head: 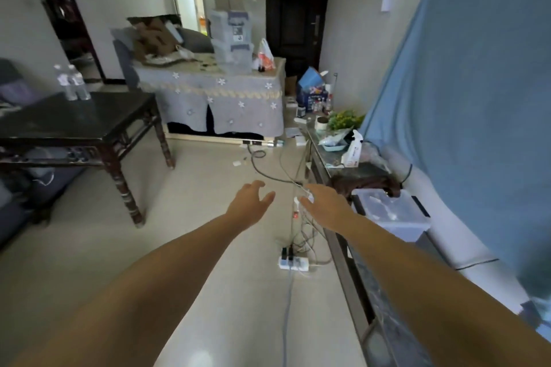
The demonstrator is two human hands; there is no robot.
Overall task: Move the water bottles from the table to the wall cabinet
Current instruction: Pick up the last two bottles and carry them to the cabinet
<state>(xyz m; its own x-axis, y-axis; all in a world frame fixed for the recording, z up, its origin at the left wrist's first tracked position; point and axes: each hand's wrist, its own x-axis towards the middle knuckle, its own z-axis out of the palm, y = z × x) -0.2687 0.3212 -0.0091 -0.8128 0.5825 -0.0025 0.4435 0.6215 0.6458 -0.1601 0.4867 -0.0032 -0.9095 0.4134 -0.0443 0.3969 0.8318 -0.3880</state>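
Note:
Two clear water bottles (72,82) with white caps stand side by side, touching, on the far left part of a dark wooden table (89,125). Both my arms stretch out over the floor, well to the right of the table. My left hand (250,202) holds nothing, its fingers relaxed and slightly spread. My right hand (323,205) is also empty, fingers extended. No wall cabinet is recognisable in this view.
A long low counter (334,164) with a spray bottle, a plant and a clear lidded box (390,211) runs along the right beside a blue cloth. A power strip (293,262) and cables lie on the floor. A cloth-covered table (214,98) stands ahead.

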